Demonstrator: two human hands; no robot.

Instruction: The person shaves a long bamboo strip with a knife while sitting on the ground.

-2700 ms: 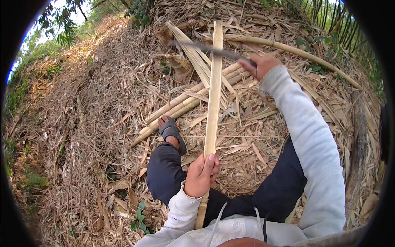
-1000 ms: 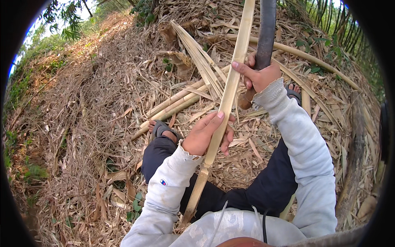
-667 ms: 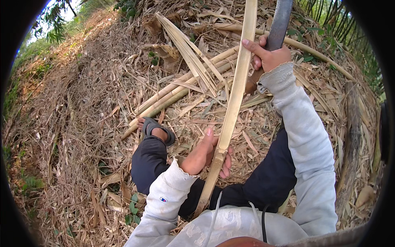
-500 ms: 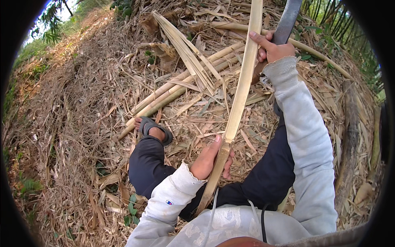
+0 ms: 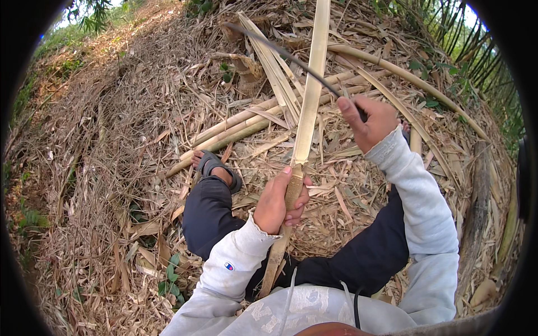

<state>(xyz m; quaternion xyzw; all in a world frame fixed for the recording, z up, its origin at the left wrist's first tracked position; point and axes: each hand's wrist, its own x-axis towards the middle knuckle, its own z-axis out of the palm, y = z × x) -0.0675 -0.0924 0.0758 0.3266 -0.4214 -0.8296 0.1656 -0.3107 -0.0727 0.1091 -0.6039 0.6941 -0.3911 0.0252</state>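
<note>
Long pale-yellow split bamboo strip (image 5: 311, 106) is in front of the body, running approx. from the light-grey sweatshirt (image 5: 330, 308) to the upper edge of the view, leaning slightly to the R. The L hand (image 5: 282, 203) is holding its lower part, just below a small step in the wood, w/ fingers wrapped around it. The R hand (image 5: 374, 123) has its fingers gripping the handle end of a long, dark metal knife (image 5: 277, 50); its thin blade points to upper L & crosses over the strip, but I cannot tell if they touch. Farther out, straight round yellowish bamboo poles (image 5: 238, 133) lie diag. on dry brown leaf litter (image 5: 129, 140), w/ a bundle of thin pale split pieces (image 5: 273, 75) resting across them, near a broken brown stump (image 5: 246, 73). A dark-grey sandal (image 5: 213, 163) is near the poles' lower L end.
</note>
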